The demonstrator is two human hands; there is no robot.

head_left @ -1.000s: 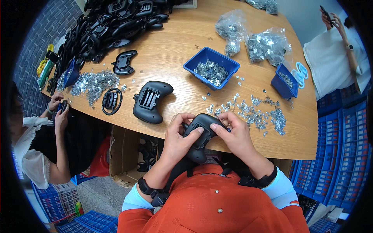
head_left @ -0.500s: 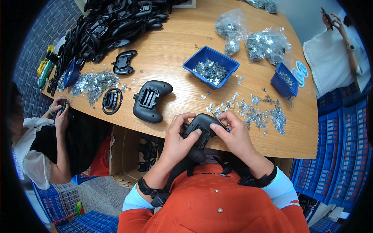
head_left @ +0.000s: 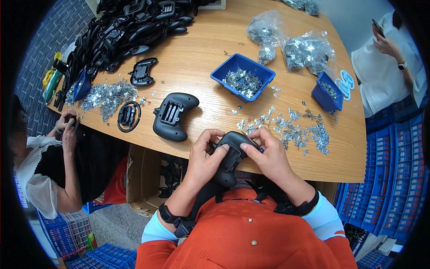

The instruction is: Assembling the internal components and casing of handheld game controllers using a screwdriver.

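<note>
Above my lap at the table's front edge I hold a black game controller shell (head_left: 231,172), its back with the battery compartment turned up. My left hand (head_left: 204,157) grips its left side, the thumb pressing at the compartment's upper end. From the right my right hand (head_left: 268,154) grips the upper part, thumb on the back and fingers curled behind. Small metal contact pieces (head_left: 298,132) lie scattered just beyond my right hand. Another controller shell (head_left: 170,131), compartment up, rests on the table left of my left hand.
A blue bin (head_left: 230,90) of metal pieces stands ahead, a smaller blue bin (head_left: 326,99) at right. Bags of pieces (head_left: 309,51) lie behind. Black shells (head_left: 121,33) are heaped far left. One person (head_left: 49,179) sits at left; another (head_left: 380,62) holds a phone at right.
My left thumb has slid up the shell to the compartment's upper end, and my right thumb has shifted slightly. At right, the other person's arm and phone have moved.
</note>
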